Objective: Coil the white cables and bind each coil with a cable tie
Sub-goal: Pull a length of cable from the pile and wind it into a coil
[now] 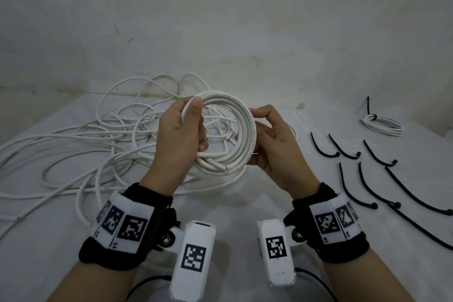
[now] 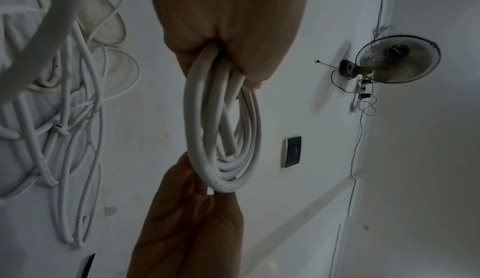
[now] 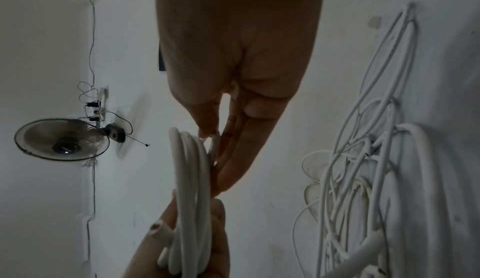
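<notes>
Round coil of thick white cable (image 1: 229, 130): left hand (image 1: 180, 135) fingers wrapped around it; right hand (image 1: 274, 140) fingers pinching its opposite rim, above tabletop (image 1: 232, 203).

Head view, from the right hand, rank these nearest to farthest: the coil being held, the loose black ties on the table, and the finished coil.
1. Held coil: pinched by the right hand on its right edge.
2. Loose ties: on the table, right of that hand.
3. Finished coil: far right, at the table's back, beyond the ties.
</notes>
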Demonstrator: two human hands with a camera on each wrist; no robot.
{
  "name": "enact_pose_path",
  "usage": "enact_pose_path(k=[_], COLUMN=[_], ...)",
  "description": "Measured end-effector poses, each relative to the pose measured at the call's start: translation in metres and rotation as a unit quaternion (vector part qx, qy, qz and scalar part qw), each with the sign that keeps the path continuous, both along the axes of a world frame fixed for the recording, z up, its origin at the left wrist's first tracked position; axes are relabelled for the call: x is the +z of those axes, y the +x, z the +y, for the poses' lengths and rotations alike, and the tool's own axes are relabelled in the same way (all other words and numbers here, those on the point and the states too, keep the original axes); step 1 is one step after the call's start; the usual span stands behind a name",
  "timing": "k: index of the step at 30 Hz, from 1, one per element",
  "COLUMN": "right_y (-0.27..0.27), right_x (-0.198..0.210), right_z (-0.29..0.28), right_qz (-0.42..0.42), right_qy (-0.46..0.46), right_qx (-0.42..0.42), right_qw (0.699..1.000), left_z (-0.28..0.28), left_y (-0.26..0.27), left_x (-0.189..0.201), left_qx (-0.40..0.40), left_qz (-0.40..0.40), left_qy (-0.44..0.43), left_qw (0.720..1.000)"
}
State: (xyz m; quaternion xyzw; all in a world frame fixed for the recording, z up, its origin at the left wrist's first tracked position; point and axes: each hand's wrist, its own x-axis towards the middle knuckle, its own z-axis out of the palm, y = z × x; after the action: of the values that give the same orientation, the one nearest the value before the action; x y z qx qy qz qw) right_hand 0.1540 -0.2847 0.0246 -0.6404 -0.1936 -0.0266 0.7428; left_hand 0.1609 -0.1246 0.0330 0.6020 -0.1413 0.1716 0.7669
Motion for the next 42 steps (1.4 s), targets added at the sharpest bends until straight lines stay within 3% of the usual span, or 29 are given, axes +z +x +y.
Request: enact_pose_path(k=[7,13,18,23,28,31,32,34,36,39,42], right_y=[-0.003,-0.008,-0.001,0.001,0.007,0.01,0.01,0.01,0.009,0.009,0.006], right_x=[0.003,0.005,-0.005,-0.01,-0.011,-0.013,-0.013,-0.012,-0.01,-0.007,-0.003], right_z=[0.004,0.005,0.008,0.009,0.004,0.002,0.002,0.0,0.0,-0.001,0.0], right_qz=[0.002,-0.081,-0.105,-0.107,-0.087,-0.098,-0.105,-0.12,-0.135,-0.137,-0.078], right_qy=[-0.004,-0.137,-0.096,-0.062,-0.029,-0.041,-0.05,-0.071,-0.078,-0.052,0.026], right_qx=[-0.01,-0.115,-0.217,-0.266,-0.299,-0.316,-0.316,-0.304,-0.275,-0.214,-0.123], right_qw=[1.0,0.981,0.966,0.956,0.95,0.943,0.942,0.942,0.949,0.966,0.989], left_z=[0.003,-0.003,-0.012,-0.009,0.0,0.001,0.0,-0.005,-0.008,-0.01,-0.011], left_y=[0.006,0.008,0.006,0.007,0.007,0.008,0.008,0.007,0.008,0.006,0.005], left_x=[-0.001,-0.007,-0.01,-0.012,-0.015,-0.02,-0.02,-0.02,-0.019,-0.017,-0.016], left_qx=[-0.024,0.01,-0.092,-0.178,-0.269,-0.216,-0.174,-0.14,-0.164,-0.19,-0.206], left_qz=[0.06,0.044,0.08,0.062,0.033,-0.01,-0.019,-0.002,0.017,0.019,0.034], left_qy=[-0.054,-0.053,-0.117,-0.134,-0.066,0.078,0.113,0.089,0.021,-0.014,-0.028], left_qw=[0.996,0.998,0.986,0.973,0.96,0.973,0.978,0.986,0.986,0.981,0.978])
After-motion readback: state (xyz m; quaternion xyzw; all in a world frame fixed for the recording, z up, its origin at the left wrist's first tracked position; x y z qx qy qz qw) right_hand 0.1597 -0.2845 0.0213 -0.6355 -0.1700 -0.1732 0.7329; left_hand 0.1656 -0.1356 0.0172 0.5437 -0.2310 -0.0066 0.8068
